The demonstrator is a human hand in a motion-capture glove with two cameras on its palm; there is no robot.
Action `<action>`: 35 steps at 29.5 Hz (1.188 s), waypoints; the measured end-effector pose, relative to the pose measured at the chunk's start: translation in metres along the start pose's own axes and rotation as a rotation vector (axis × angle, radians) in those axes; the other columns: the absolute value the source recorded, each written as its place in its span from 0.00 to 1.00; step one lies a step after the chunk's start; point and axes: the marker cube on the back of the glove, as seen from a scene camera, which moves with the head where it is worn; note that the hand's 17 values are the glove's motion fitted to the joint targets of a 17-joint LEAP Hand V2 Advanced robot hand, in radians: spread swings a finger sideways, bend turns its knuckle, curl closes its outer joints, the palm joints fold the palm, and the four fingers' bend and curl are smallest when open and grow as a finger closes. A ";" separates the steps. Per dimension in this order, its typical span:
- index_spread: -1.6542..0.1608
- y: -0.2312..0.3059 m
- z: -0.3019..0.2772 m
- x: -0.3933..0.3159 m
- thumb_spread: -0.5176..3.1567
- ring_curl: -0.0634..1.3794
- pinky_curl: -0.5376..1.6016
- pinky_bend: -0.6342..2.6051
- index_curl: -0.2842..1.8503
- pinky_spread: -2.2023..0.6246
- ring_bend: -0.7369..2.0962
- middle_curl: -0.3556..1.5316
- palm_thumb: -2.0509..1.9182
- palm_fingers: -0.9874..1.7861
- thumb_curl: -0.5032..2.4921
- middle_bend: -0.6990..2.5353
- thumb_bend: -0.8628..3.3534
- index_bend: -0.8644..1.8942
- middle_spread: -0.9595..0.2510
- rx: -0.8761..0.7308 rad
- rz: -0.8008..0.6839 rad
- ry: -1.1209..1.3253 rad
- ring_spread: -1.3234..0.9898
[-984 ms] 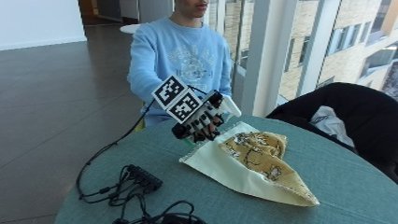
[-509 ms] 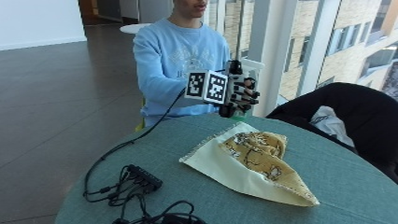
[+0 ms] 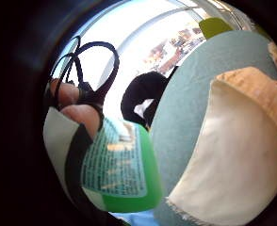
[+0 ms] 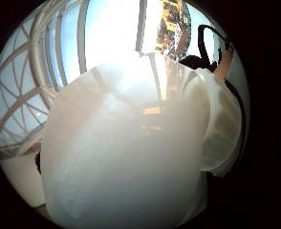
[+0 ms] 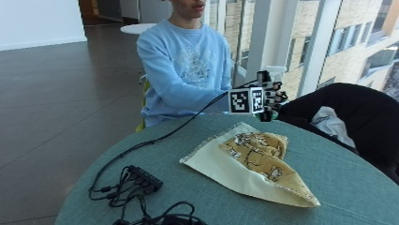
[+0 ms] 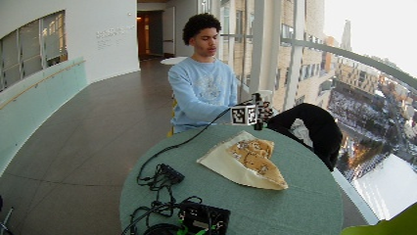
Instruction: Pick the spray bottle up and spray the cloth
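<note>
Sitting behind the round green table (image 5: 349,187), the person held the gloved right hand (image 5: 269,97) up above the table's far edge, just past the cloth's far corner. Its fingers were curled round the spray bottle (image 5: 267,101), which stayed clear of the tabletop; from outside, little of the bottle showed past the glove, only a dark part at the top and a hint of its body below the hand.

From the little-finger side of the palm, the bottle's (image 3: 119,169) green body and printed label sat right against the fingertips (image 3: 82,117), which pressed onto its side. From the thumb side, a pale, see-through part of the bottle (image 4: 131,157) filled nearly the whole view; whether any liquid was inside could not be told, since the light behind washed it out.

On the table lay the cloth (image 5: 249,164), cream on its plain side, with a yellow patterned layer folded over on top. It lay flat, near the hand but apart from it and from the bottle.

Near the table's front edge lay a black box with a tangle of cables (image 5: 140,180). A dark jacket (image 5: 349,112) hung over a chair beside the table, close to the raised hand.
</note>
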 end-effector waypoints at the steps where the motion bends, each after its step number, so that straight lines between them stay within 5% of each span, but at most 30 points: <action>1: 0.80 0.000 0.006 0.004 0.30 0.31 0.42 0.28 0.38 0.78 0.41 0.43 0.76 0.78 0.41 0.29 0.20 0.38 0.73 -0.005 0.000 -0.004 0.54; 26: 0.79 0.010 0.044 0.048 0.34 0.31 0.42 0.26 0.38 0.78 0.41 0.44 0.74 0.78 0.39 0.29 0.19 0.38 0.72 -0.130 0.029 -0.007 0.54; 35: 0.75 0.062 -0.008 0.045 0.39 0.31 0.43 0.27 0.34 0.81 0.38 0.43 0.71 0.63 0.36 0.28 0.20 0.33 0.72 -0.292 0.062 0.096 0.54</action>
